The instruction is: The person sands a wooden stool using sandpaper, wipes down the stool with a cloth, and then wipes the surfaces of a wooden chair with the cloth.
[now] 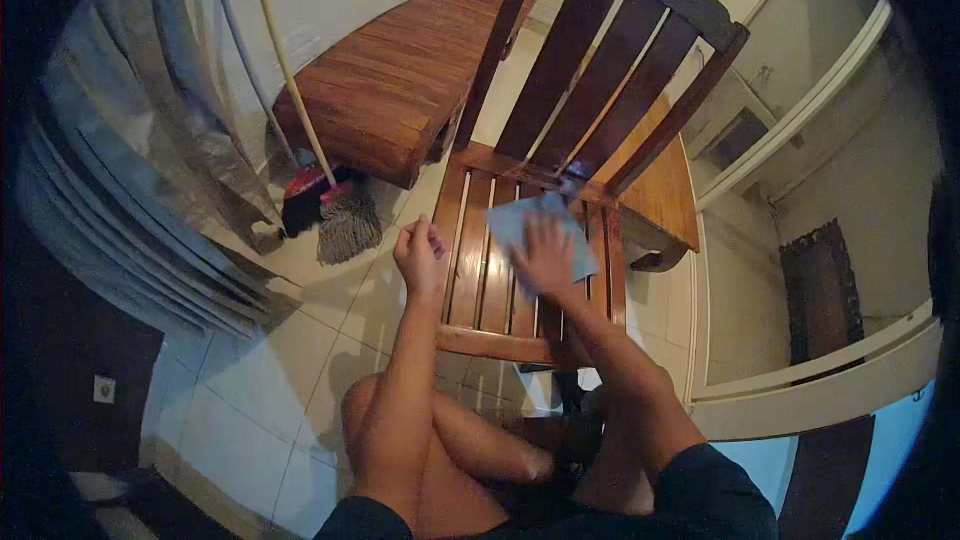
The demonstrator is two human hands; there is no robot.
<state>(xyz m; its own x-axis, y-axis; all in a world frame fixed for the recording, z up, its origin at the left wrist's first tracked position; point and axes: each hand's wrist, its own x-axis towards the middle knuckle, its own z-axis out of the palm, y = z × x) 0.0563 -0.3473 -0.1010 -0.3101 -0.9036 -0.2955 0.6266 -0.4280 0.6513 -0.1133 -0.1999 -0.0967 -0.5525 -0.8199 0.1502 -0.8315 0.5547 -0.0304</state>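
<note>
A dark brown wooden chair (pixel 490 285) with a slatted seat and backrest stands in front of me. On its seat lies a light blue cloth (pixel 505 223). My right hand (pixel 545 255) rests palm down on the cloth, fingers stretched out and slightly blurred; the cloth spreads beyond them on both sides. Beside the seat's left edge my left hand (pixel 418 252) is raised, its fingers curled in, with no object visible in them. I cannot tell whether it touches the chair.
A long slatted wooden bench (pixel 390 60) runs behind the chair on the left. A mop (pixel 348 225) and a broom (pixel 303 198) lean near the curtain (pixel 110 210). A lighter wooden table (pixel 655 170) stands behind right, before a glass door frame (pixel 790 120). The floor is tiled (pixel 320 340).
</note>
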